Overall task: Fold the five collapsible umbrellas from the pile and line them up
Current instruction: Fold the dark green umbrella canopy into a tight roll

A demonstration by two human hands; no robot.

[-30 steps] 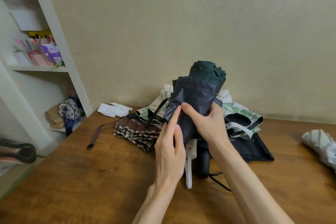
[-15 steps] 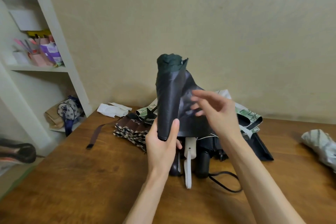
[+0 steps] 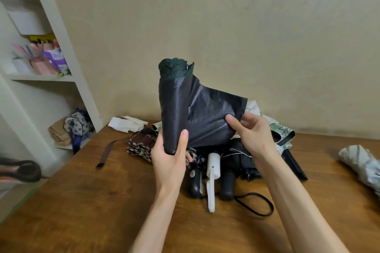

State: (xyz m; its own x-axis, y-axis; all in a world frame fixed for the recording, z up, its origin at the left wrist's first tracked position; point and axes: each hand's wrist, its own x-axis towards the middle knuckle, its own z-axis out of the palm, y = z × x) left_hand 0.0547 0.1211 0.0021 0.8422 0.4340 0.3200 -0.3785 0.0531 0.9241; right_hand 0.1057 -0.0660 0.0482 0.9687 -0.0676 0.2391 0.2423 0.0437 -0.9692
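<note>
Left hand [image 3: 170,158] hides dark umbrella [image 3: 176,109] base; right hand [image 3: 253,135] apparently pinches fabric.

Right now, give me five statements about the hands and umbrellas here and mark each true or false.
1. The left hand grips the lower end of the dark umbrella. True.
2. The right hand lies flat on the table. False: its fingers pinch a loose flap of the dark umbrella's cloth.
3. A white handle lies between two black handles. True.
4. The brown patterned umbrella lies right of the pile. False: it lies at the pile's left side.
5. A grey bundled umbrella lies near the table's right edge. True.
</note>
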